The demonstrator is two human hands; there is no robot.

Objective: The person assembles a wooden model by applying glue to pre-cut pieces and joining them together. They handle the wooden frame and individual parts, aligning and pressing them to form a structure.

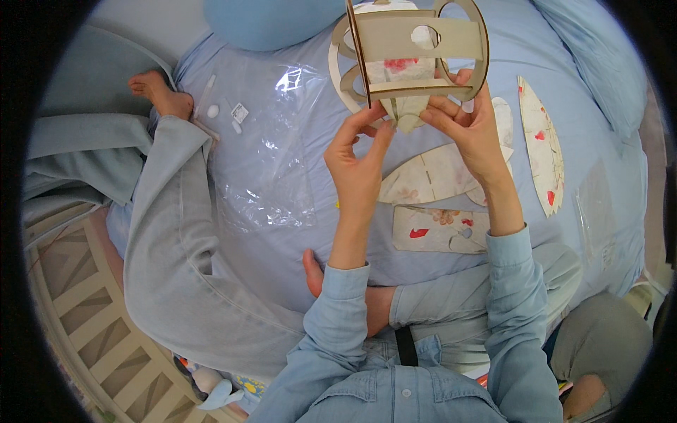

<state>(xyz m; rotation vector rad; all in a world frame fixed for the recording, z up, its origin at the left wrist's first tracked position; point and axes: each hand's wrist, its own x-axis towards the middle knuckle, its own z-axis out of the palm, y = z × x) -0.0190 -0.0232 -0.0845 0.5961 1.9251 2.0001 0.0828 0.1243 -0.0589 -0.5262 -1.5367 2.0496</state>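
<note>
Both my hands hold up a light plywood frame (423,48) at the far side, built of curved side pieces and cross slats, with a pale panel bearing a red print inside it. My left hand (356,151) pinches the frame's lower near end between thumb and fingers. On the other side of that same end, my right hand (469,127) grips with thumb and bent fingers, partly hidden behind the frame. Beneath my hands lie a pale leaf-shaped piece with slits (423,174) and a rectangular piece with red prints (438,230).
A long curved piece with red prints (541,151) lies to the right on the blue bedsheet (599,166). To the left, a crinkled clear plastic bag (271,162) is spread beside small white items (213,111). A blue cushion (278,21) sits at the back. Slatted bed railing (106,296) runs lower left.
</note>
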